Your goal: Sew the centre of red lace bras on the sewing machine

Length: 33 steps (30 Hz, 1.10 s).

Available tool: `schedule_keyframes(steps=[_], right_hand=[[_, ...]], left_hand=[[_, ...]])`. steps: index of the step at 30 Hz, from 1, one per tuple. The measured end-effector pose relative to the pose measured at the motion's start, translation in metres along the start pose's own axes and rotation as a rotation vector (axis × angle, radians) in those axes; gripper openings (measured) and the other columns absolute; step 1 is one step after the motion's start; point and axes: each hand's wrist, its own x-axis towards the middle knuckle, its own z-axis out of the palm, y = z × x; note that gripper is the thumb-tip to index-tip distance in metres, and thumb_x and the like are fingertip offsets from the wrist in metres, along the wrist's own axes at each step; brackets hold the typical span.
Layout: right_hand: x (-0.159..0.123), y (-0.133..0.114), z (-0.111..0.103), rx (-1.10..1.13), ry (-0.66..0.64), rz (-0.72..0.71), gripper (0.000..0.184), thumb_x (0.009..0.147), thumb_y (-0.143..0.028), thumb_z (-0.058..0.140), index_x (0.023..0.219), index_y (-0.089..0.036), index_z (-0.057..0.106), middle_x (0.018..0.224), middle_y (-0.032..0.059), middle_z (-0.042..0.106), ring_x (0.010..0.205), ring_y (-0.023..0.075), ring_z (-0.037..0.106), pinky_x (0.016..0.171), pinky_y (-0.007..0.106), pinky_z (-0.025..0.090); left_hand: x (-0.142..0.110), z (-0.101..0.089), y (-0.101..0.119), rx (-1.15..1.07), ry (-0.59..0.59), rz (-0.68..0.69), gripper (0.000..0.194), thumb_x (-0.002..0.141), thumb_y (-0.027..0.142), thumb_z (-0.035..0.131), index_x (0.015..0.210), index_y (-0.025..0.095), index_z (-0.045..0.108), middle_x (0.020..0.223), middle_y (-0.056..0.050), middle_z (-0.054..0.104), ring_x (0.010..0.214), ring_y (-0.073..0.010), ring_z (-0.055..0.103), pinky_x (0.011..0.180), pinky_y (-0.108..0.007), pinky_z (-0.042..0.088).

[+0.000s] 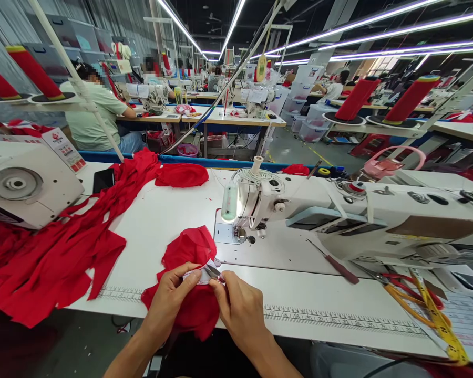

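A red fabric piece (189, 247) lies at the front of the sewing table, partly hanging over its edge. My left hand (175, 289) pinches this cloth together with a small white patterned strip (204, 278) on it. In my right hand (240, 302) is a pair of thread snips (213, 271), with the dark blades pointing up and left across the white strip. My right fingers are closed round the snips and hide most of their handle. Just beyond both hands is the needle area of a white sewing machine (238, 233).
Red fabric strips (82, 236) cover the table's left side, near a dark phone (103, 181). Another red bundle (181, 175) lies at the back. To the right are a brown-handled awl (341, 269), orange-handled scissors (408, 299) and a yellow tape measure (431, 310). A person (92, 113) sits ahead left.
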Motion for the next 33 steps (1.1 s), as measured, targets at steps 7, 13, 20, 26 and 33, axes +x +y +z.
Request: schedule_keyframes(steps=[7,13,20,26,33], right_hand=[[-0.004,-0.006,0.004,0.092,-0.012,0.133,0.032,0.109,-0.034,0.035,0.084,-0.021,0.051,0.058,-0.0039,0.058,0.045,0.0113,0.050,0.047,0.024,0.032],[0.001,-0.001,0.006,-0.057,0.107,0.068,0.032,0.108,-0.033,0.039,0.086,-0.019,0.057,0.059,-0.0018,0.058,0.046,0.0116,0.052,0.048,0.025,0.032],[0.014,0.016,-0.021,0.402,-0.092,0.403,0.032,0.103,-0.043,0.042,0.079,-0.023,0.044,0.057,-0.0076,0.041,0.046,0.0097,0.036,0.045,0.021,0.028],[0.023,0.010,-0.025,0.637,-0.268,0.474,0.020,0.092,-0.040,0.059,0.085,-0.021,0.056,0.060,-0.0071,0.046,0.052,0.0101,0.039,0.049,0.021,0.032],[0.037,0.013,-0.015,0.639,-0.284,0.354,0.015,0.088,-0.024,0.057,0.094,-0.022,0.071,0.071,-0.0033,0.063,0.058,0.0106,0.046,0.056,0.022,0.035]], left_hand=[[0.000,0.006,0.006,0.067,-0.027,0.047,0.030,0.079,0.049,0.076,0.085,0.019,0.074,0.082,-0.002,0.069,0.077,-0.0169,0.059,0.072,-0.023,0.048],[0.001,0.005,0.004,0.160,-0.033,0.071,0.035,0.079,0.052,0.074,0.091,0.019,0.077,0.082,-0.002,0.069,0.079,-0.0181,0.059,0.073,-0.024,0.048],[0.000,-0.002,-0.005,0.091,0.030,-0.001,0.046,0.077,0.055,0.075,0.108,0.021,0.074,0.089,-0.004,0.073,0.086,-0.0220,0.065,0.075,-0.027,0.051],[-0.001,0.002,0.004,0.118,0.002,0.042,0.046,0.074,0.054,0.079,0.103,0.020,0.074,0.090,-0.004,0.075,0.087,-0.0217,0.067,0.075,-0.026,0.052],[0.000,0.000,0.001,0.148,-0.023,0.092,0.041,0.076,0.052,0.077,0.103,0.020,0.075,0.095,-0.003,0.075,0.089,-0.0204,0.066,0.078,-0.025,0.052]])
